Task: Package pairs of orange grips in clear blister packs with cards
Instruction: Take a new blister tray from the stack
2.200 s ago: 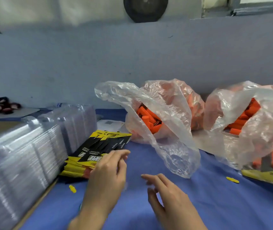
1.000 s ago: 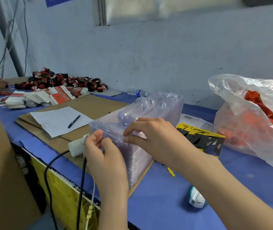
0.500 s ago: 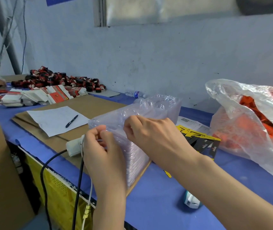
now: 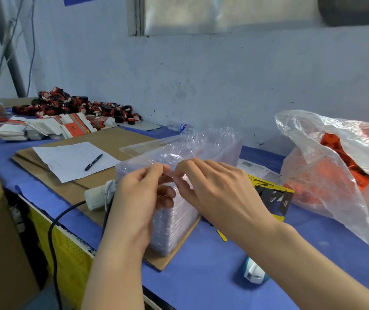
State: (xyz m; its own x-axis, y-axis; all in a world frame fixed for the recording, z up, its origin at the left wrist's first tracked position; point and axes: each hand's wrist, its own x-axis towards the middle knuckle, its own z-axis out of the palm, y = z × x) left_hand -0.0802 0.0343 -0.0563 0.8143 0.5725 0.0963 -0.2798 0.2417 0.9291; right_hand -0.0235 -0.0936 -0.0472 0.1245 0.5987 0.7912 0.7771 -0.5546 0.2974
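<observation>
well, blue-covered table (image 4: 201,276), cardboard sheet (image 4: 116,139) under blister stack (image 4: 173,231), scuffed pale wall (image 4: 224,86).

I take the stack of blister packs (image 4: 212,151) as my reference. Under it and running left: cardboard sheets (image 4: 112,139), with a paper sheet (image 4: 67,157) on them and a pen (image 4: 93,162) on the paper. Just beside its left side: power strip (image 4: 96,195). Behind it: bottle (image 4: 178,126). Just right: cards (image 4: 275,195). Farther right: bag (image 4: 309,130) with grips (image 4: 344,157) in it. In front, to the right: small device (image 4: 254,270). At its near top edge: left hand (image 4: 138,198) and right hand (image 4: 219,189), both pinching the top pack (image 4: 147,151).
</observation>
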